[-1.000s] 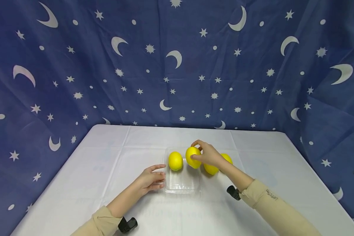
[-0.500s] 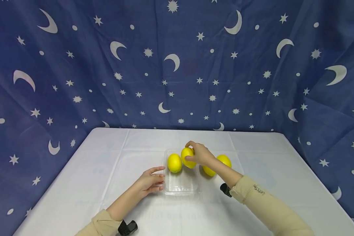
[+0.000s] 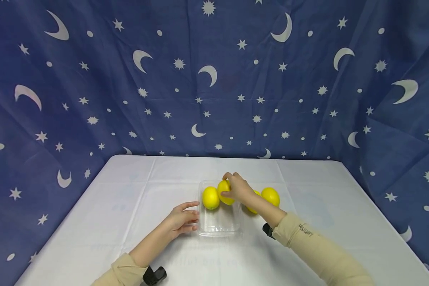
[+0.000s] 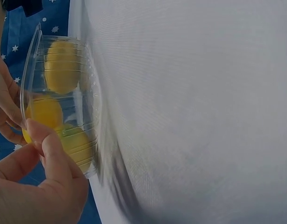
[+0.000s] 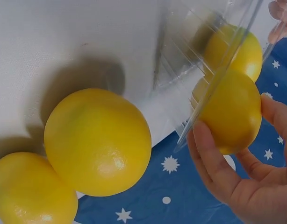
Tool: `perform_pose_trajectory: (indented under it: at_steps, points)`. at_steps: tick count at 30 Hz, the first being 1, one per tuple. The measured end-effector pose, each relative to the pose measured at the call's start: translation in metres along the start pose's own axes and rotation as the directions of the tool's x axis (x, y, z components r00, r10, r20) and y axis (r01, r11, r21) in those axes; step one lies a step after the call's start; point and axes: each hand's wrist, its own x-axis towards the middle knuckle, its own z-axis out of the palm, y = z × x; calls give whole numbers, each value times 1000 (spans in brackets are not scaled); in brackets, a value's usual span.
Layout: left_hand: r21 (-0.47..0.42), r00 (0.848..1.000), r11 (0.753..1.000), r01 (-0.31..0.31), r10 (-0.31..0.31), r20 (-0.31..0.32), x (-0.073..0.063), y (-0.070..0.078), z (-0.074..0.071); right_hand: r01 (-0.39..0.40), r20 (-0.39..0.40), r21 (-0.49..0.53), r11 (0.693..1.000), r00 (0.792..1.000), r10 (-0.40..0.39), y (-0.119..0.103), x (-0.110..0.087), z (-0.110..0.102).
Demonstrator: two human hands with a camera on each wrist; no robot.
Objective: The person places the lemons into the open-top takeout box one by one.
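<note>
"Fingers [image 5: 217,163] first: how are those of the right hand [image 3: 238,189] set?"

"They are curled round a lemon [image 3: 224,194], pinched by its sides, and parted only as far as the fruit demands. By the left hand [image 3: 180,221] nothing is gripped; its fingers are loosely bent and spread, with the tips rested against the edge of a clear plastic container [image 3: 219,229]."

"And the surroundings, from the largest down?"

"At the back, a dark blue cloth [image 3: 164,79] printed with moons and stars is hung. Before it, a worktop [image 3: 318,190] is covered in white, and by it everything loose is carried."

"Why is the container touched on its left side?"

"It is stood open side up between the hands and, presumably, is being steadied, since so light a thing could easily be nudged."

"How are the lemons placed?"

"The gripped one is held above the container's floor, at about rim height, in the far half. The sides were probably favoured so that its underside is left free. Just beside it, another lemon [image 3: 210,198] is lodged inside, at the far left; whether the two are touching cannot be told. Two more are set on the worktop to the right, seemingly against each other: a nearer lemon [image 5: 97,142], partly hidden by the forearm in the head view, and an outer lemon [image 3: 271,196]."
</note>
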Motion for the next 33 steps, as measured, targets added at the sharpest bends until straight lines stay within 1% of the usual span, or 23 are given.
perform_pose_trajectory:
  at_steps: [10,13,17,21,26,33]
  points:
    - [-13,1000,1000,-8,8,22,2,2,-2,10,-68,-52,999,998,-14,-2,1,8]
    - [-11,1000,1000,-11,11,23,1,2,-2,4,-75,-61,998,997,-8,0,1,10]
    - [-10,1000,1000,-13,13,13,1,1,-2,5,-71,-81,997,997,-11,3,5,17]
    - [-8,1000,1000,-11,11,0,-1,1,-2,33,-71,-112,993,997,-41,3,7,24]
    - [4,1000,1000,-12,12,9,-2,1,-2,57,-67,-140,989,996,-66,3,6,25]
    - [16,1000,1000,-24,24,9,-1,2,-1,80,-66,-160,984,994,-91,3,6,25]
